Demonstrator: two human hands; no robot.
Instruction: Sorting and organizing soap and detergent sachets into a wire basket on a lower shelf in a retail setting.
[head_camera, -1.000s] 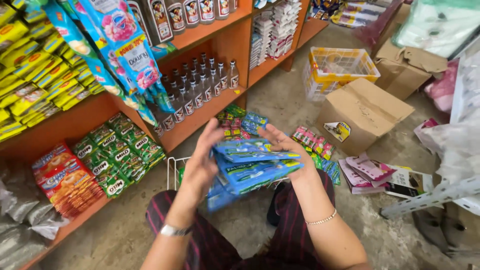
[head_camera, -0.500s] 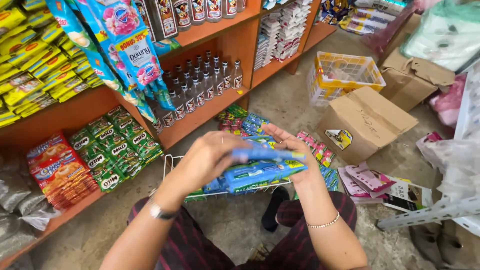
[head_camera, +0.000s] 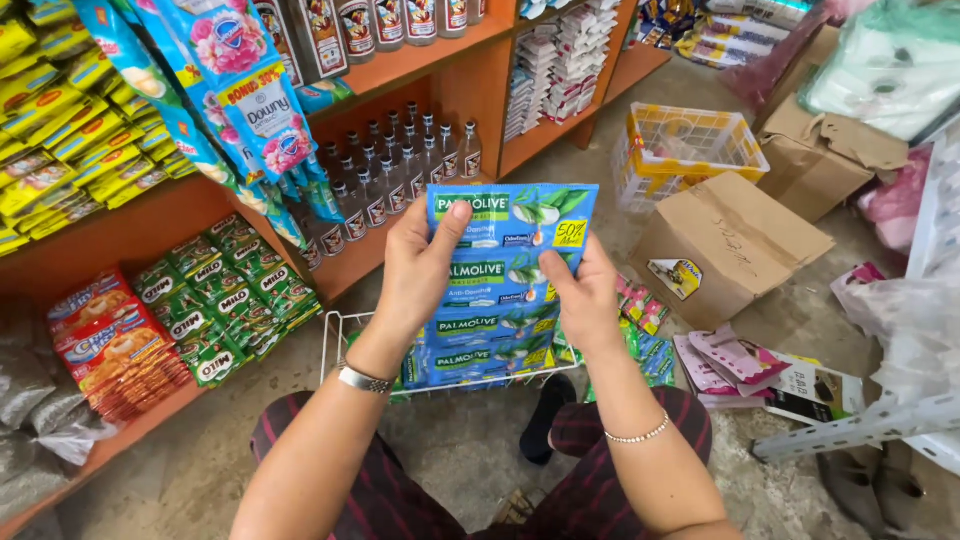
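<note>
While the left hand (head_camera: 425, 265) grips blue sachets (head_camera: 505, 280) (a long strip), the right hand (head_camera: 580, 300) pinches them above a wire basket (head_camera: 335, 345).

Wire basket (head_camera: 335, 335) behind blue sachets (head_camera: 505, 270)

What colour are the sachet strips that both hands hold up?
Blue with green bands, seen in the head view: sachet strips, left hand, right hand.

Bright, sharp daylight; edges perhaps distorted
</note>
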